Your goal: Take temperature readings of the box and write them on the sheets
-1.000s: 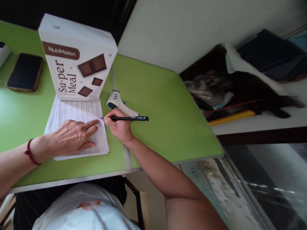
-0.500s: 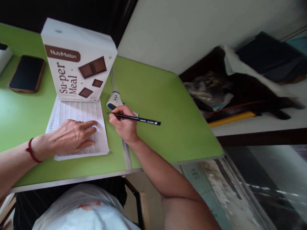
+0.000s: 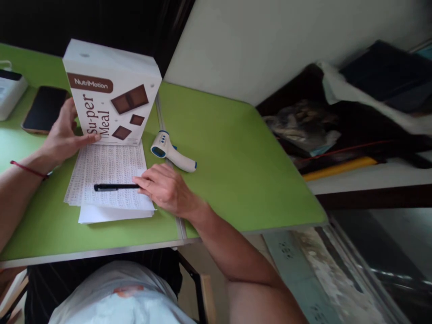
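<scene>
My left hand (image 3: 64, 132) grips the lower left edge of a white "Su-per Meal" box (image 3: 131, 130), thumb across its front and the other fingers at its side, partly hidden. The box stands upright on the back part of a stack of papers (image 3: 111, 157) covered in rows of small writing. Over the top sheet, my right hand (image 3: 165, 189) is closed on one end of a black pen (image 3: 116, 186), its clip end pointing left. A white and blue infrared thermometer (image 3: 178, 157) lies just beyond my right hand.
A dark phone (image 3: 43, 110) lies left of the box, beside a white device (image 3: 11, 94) with a cable. The green table (image 3: 243, 180) has a metal seam and a rounded right edge. A shelf (image 3: 398, 171) with dark cloth and bags is at the right.
My left hand has left the papers and taken hold of the box. My right hand has moved down and left with the pen, which now lies flat over the sheet instead of in a writing grip.
</scene>
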A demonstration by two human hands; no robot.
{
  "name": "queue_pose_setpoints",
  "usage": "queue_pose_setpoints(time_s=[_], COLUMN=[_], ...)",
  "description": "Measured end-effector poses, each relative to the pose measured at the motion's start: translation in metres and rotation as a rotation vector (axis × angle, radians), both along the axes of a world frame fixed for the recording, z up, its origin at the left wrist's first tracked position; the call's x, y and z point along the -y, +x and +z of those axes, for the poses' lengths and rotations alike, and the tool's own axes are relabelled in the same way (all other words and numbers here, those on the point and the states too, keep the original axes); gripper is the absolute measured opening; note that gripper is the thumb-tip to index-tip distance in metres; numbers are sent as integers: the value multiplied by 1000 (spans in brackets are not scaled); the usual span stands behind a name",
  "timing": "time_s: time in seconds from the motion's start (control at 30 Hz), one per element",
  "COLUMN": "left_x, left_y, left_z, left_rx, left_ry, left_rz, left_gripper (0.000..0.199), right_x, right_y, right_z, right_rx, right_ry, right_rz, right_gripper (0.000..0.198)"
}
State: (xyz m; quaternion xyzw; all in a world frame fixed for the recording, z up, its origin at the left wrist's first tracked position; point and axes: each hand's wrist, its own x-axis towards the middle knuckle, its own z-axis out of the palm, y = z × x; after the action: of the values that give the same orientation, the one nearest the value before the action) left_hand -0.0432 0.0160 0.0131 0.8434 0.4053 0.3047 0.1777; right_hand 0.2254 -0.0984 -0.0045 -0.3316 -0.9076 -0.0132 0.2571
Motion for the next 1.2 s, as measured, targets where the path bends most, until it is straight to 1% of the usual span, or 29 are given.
queue_pose_setpoints(time_s=[0.03, 0.1, 0.17, 0.2, 0.3, 0.37, 0.4, 0.47, 0.53, 0.57, 0.6, 0.63, 0.67, 0.7, 0.73, 0.77, 0.8, 0.83, 0.9, 0.93, 0.97, 1.03, 1.07, 1.13, 1.17, 1.2], left_x=[-1, -1, 0, 1, 7, 13, 17, 25, 31, 34, 36, 37, 38, 38, 38, 38, 37, 37, 34, 33, 32, 31, 31, 32, 32, 33], left_y=[1, 3, 5, 6, 13, 17, 19, 21, 21, 21, 21, 21, 21, 22, 23, 23, 23, 23, 21, 20, 18, 17, 17, 17, 17, 17], left_z=[0, 0, 2, 3, 8, 11, 12, 14, 16, 16, 16, 16, 16, 16, 16, 15, 13, 12, 7, 5, 4, 1, 1, 1, 2, 2], left_rx=[52, 142, 136, 141, 239, 327, 355, 374, 359, 350, 335, 318, 299, 275, 250, 229, 213, 200, 179, 178, 182, 194, 197, 190, 176, 162], left_ry=[-75, -150, -136, -128, -121, -137, -166, -252, -354, -398, -433, -453, -457, -449, -434, -415, -395, -370, -314, -290, -276, -274, -281, -296, -302, -308], left_rz=[-9, 72, 173, 200, 191, 177, 157, 96, 32, 18, 18, 37, 68, 105, 141, 169, 184, 187, 178, 171, 163, 147, 138, 142, 155, 169], left_gripper=[68, 76, 80, 83, 89, 85, 79, 66, 58, 58, 60, 62, 62, 62, 61, 61, 61, 62, 65, 66, 66, 66, 66, 66, 66, 66], right_x=[1, 1, 1, 1, 1, 0, 0, -3, -8, -12, -17, -22, -27, -32, -36, -39, -41, -43, -42, -42, -40, -36, -33, -24, -19, -13], right_y=[-1, -1, -2, -2, -2, -3, -3, -2, 4, 9, 15, 22, 30, 37, 44, 49, 52, 54, 53, 50, 47, 39, 34, 21, 14, 7], right_z=[0, -1, -1, -1, -1, -2, -2, -4, -7, -9, -12, -14, -16, -18, -19, -20, -21, -21, -18, -15, -13, -6, -3, 2, 4, 5], right_rx=[33, 85, 116, 128, 143, 125, 108, 59, -48, -127, -210, -285, -327, -323, -283, -229, -171, -119, -76, -102, -169, -428, -599, -923, -1040, -1109], right_ry=[-10, -30, -46, -51, -55, -64, -69, -76, -80, -77, -67, -51, -17, 15, 17, -21, -82, -165, -347, -421, -474, -506, -499, -524, -584, -682], right_rz=[37, 74, 74, 66, 49, 59, 69, 93, 78, 26, -62, -196, -368, -544, -673, -755, -803, -818, -805, -799, -794, -756, -703, -511, -388, -266], right_gripper=[15, 13, 12, 12, 17, 18, 19, 20, 19, 19, 19, 20, 20, 24, 35, 46, 53, 54, 43, 37, 32, 32, 33, 35, 35, 36])
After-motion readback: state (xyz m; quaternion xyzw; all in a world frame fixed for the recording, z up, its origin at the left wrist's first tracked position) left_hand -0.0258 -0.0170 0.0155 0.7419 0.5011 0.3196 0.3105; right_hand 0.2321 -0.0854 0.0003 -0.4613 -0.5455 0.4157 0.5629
